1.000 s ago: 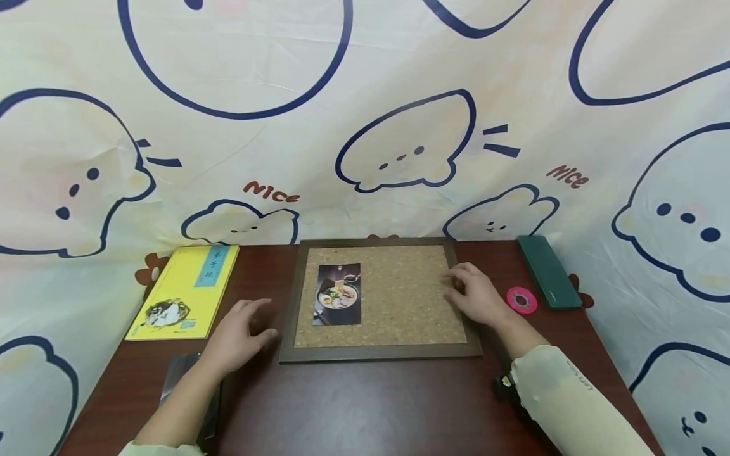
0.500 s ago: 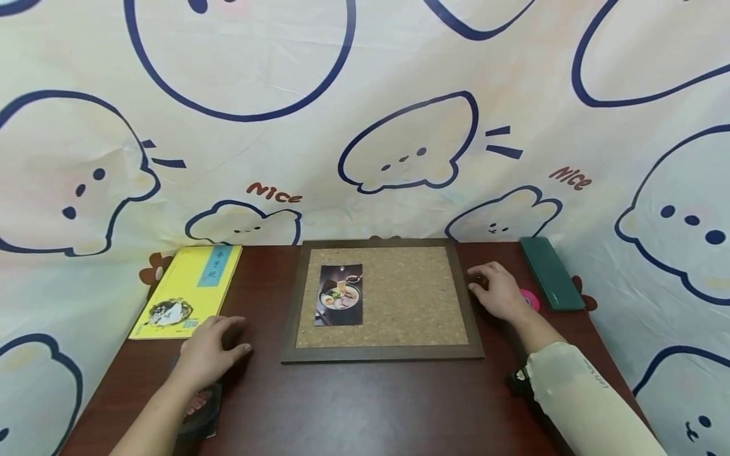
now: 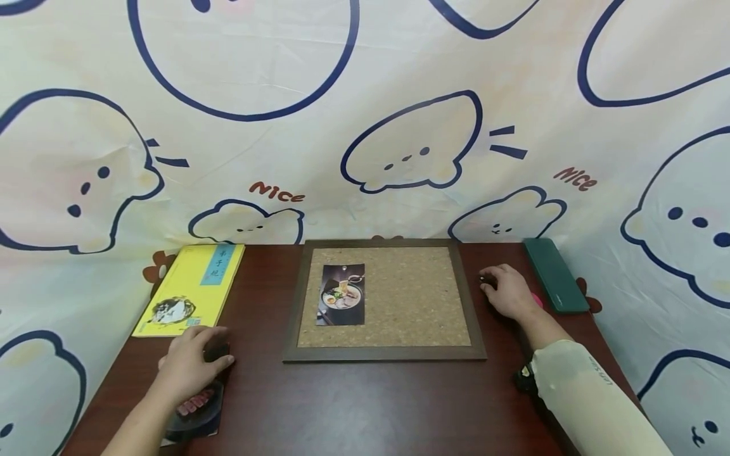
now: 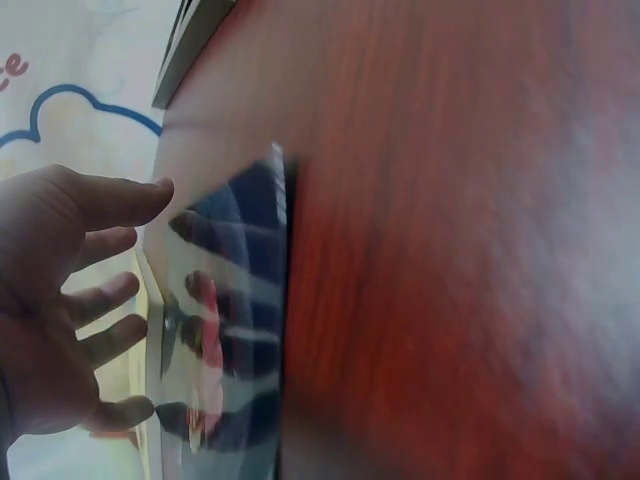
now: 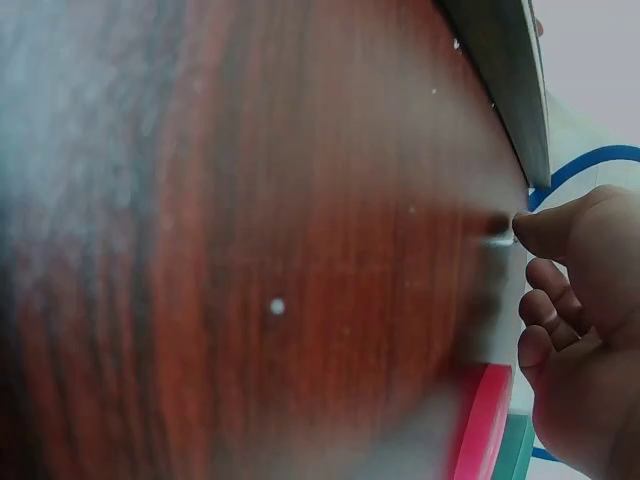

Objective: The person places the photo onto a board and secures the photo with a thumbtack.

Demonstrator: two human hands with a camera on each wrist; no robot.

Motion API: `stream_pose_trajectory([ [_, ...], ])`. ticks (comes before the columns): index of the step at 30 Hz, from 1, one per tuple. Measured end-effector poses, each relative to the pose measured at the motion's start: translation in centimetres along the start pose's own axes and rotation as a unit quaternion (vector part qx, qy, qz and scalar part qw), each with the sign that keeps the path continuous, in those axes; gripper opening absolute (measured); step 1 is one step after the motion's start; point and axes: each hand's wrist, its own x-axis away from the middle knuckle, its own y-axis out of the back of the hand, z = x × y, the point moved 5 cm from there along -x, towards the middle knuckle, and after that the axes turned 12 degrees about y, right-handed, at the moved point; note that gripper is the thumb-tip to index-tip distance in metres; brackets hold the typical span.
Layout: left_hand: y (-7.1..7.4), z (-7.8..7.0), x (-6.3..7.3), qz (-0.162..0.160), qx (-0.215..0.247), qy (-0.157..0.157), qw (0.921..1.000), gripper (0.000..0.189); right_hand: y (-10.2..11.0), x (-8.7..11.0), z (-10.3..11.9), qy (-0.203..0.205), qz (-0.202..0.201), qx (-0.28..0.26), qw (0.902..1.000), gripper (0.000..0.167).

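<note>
In the head view my left hand is over a glossy food photo at the table's left, covering its upper part. The left wrist view shows its fingers apart and loosely bent, mirrored in the photo's shiny surface. My right hand is low over the table, right of the board, fingers bent. By its thumb tip in the right wrist view is a tiny pale, shiny thing; I cannot tell whether the fingers pinch it. A ramen photo hangs pinned on the left of the cork board.
A yellow book lies at the back left, beyond my left hand. Partly hidden by my right hand is a pink ring-shaped thing. A dark green box lies at the back right. Behind the table hangs a printed cloth.
My left hand has moved left and toward me, from beside the board to over the food photo. My right hand has left the board's right edge for the table beside it.
</note>
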Motion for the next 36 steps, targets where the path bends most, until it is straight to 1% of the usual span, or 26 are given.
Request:
stream_pose_trajectory([
  [6,0.2,1.9,0.3,0.039,-0.005,0.054,0.9978,0.078,0.0,-0.1,-0.3,0.002,0.002,0.008,1.0,0.032],
  [8,0.2,2.6,0.4,0.046,-0.001,0.068,0.9966,0.083,0.0,-0.2,-0.3,0.004,0.002,0.012,0.9999,0.032],
  [10,0.3,3.1,0.6,0.05,0.003,0.074,0.9961,0.087,0.0,-0.2,-0.3,0.002,0.003,0.014,0.9999,0.032],
  [16,0.5,3.8,0.7,0.047,0.017,0.078,0.9957,0.091,-0.3,-0.4,-0.6,-0.003,0.002,0.017,0.9999,0.03],
  [22,0.6,4.3,0.6,0.046,0.02,0.076,0.9958,0.092,-0.4,-0.5,-0.2,-0.006,-0.002,0.015,0.9999,0.025],
  [28,0.7,4.0,0.7,0.028,0.028,0.079,0.9961,0.085,-0.4,-0.6,0.1,-0.008,-0.008,0.01,0.9999,0.02],
  [31,0.8,3.8,0.8,0.027,0.031,0.076,0.9962,0.081,-0.5,-0.6,0.2,-0.014,-0.009,0.009,0.9998,0.018],
  [36,0.8,3.7,1.0,0.023,0.029,0.056,0.9977,0.081,-0.4,-0.6,0.2,-0.021,-0.009,0.006,0.9997,0.017],
])
